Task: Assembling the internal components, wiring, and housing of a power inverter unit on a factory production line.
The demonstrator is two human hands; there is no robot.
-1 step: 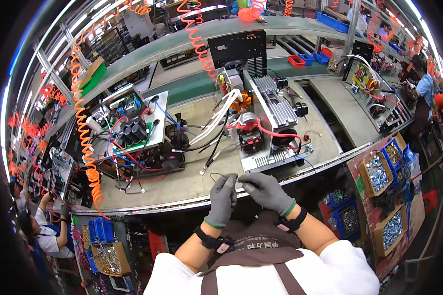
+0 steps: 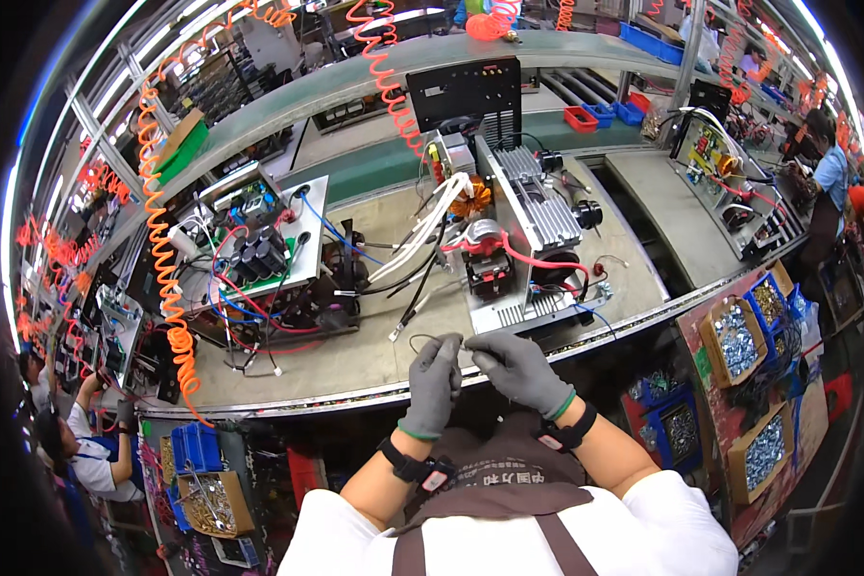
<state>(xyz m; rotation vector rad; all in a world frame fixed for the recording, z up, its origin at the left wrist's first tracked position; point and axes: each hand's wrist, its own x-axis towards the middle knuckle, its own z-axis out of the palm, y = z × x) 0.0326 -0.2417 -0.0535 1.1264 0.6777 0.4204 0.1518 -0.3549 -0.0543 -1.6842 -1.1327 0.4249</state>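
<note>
a thin dark wire [image 2: 430,338] was pinched between the two hands just above the near edge of the surface [image 2: 355,370], looping up and to the left of the fingertips. the left hand [image 2: 432,384], in a grey glove with a green cuff, was closed with its fingertips pressed together on the wire. the right hand [image 2: 520,370], gloved the same way, was also closed on it, its fingertips meeting those of the left. both wrists wore a black strap.

just beyond the hands stood an open metal chassis [image 2: 523,245] with a finned grey heat sink, a copper coil, red cables and a bundle of white cables [image 2: 430,228] running off to the left. further left lay a second open unit [image 2: 259,254] with black capacitors on a green board and blue and red leads. an orange coiled hose [image 2: 163,269] hung down at the left. bins of small screws [image 2: 739,336] sat to the right, below the surface edge. another person [image 2: 86,451] worked at the lower left, well apart.
</note>
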